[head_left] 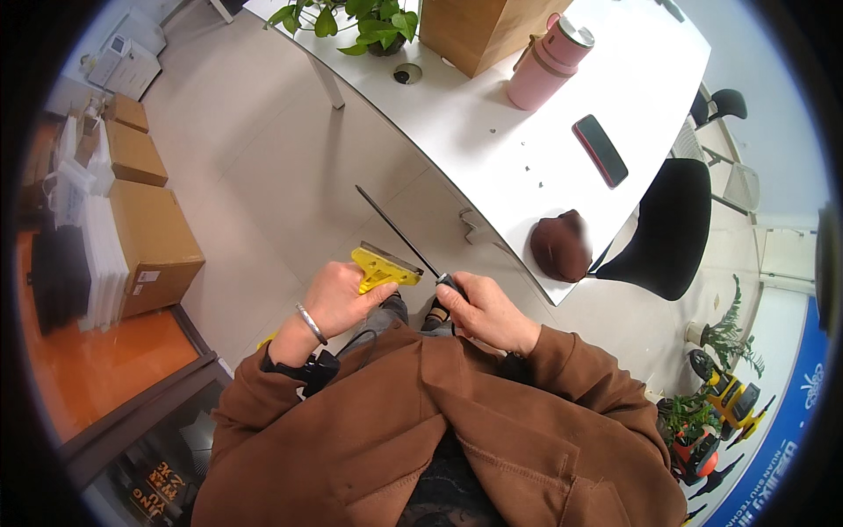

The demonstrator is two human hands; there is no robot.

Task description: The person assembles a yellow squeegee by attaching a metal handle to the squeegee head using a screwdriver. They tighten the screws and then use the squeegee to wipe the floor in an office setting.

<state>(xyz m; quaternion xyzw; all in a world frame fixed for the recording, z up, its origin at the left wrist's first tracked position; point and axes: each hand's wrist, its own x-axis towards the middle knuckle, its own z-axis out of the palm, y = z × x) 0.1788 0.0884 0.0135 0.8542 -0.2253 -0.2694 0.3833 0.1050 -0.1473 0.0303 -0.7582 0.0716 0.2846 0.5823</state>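
My left hand (338, 297) is closed around a yellow scraper (378, 266) with a dark, straight metal edge along its top. To its right, my right hand (487, 312) grips the black handle of a screwdriver (449, 283). The long thin shaft slants up and left, its tip beyond the scraper in the air above the floor. Shaft and scraper lie close together in view; whether they touch I cannot tell. Both hands are in front of my body, off the table's near edge. Part of the screwdriver handle is hidden by my fingers.
On the white table (457, 123) are several small metal bits (528, 168), a phone (601, 151), a pink tumbler (551, 66), a brown paper bag (470, 31), a potted plant (378, 26) and a brown soft item (560, 246). A black chair (672, 228) stands right; cardboard boxes (154, 237) left.
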